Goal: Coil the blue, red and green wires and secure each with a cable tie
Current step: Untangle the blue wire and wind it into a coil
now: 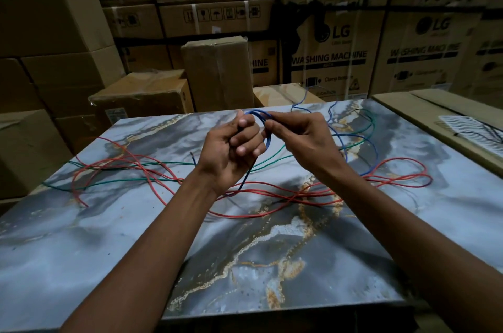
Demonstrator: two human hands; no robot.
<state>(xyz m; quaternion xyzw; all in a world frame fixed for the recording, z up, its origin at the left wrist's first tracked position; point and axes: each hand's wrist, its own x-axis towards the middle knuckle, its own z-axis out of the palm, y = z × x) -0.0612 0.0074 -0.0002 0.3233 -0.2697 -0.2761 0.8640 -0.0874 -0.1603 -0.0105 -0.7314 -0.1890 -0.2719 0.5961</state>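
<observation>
Marbled tabletop (81, 245), boxes (217, 73) behind, both hands gripping blue wire (258, 116) coil

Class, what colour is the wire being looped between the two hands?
Blue: the blue wire shows best in the head view.

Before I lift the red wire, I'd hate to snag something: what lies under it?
The marble-patterned table mostly, and the green wire crossing it at the left. Whether the blue wire passes beneath is hidden by the left hand.
</observation>
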